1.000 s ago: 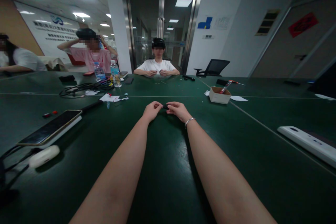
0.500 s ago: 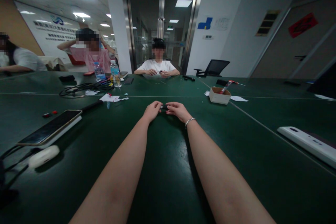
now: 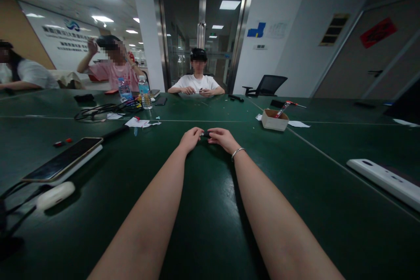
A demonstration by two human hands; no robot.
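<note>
Both my arms reach forward over the dark green table (image 3: 210, 210). Between my fingertips is a small black object (image 3: 205, 134) with a light, metallic-looking end toward the left; its exact kind is too small to make out. My left hand (image 3: 191, 138) pinches the light end. My right hand (image 3: 223, 138), with a silver bracelet (image 3: 238, 153) at the wrist, pinches the black end. The two hands are close together, just above or at the tabletop, and the fingers cover part of the object.
A phone (image 3: 64, 159) lies on a white block at left, beside a white rounded case (image 3: 55, 195). Cables (image 3: 108, 109) and water bottles (image 3: 145, 92) stand farther back. A small box (image 3: 274, 121) holds a red tool. A white device (image 3: 383, 183) lies right. A person (image 3: 198, 81) sits opposite.
My hands stay in nearly the same place, both still pinching the small black object. At back left, a person in pink has shifted their raised arms and head.
</note>
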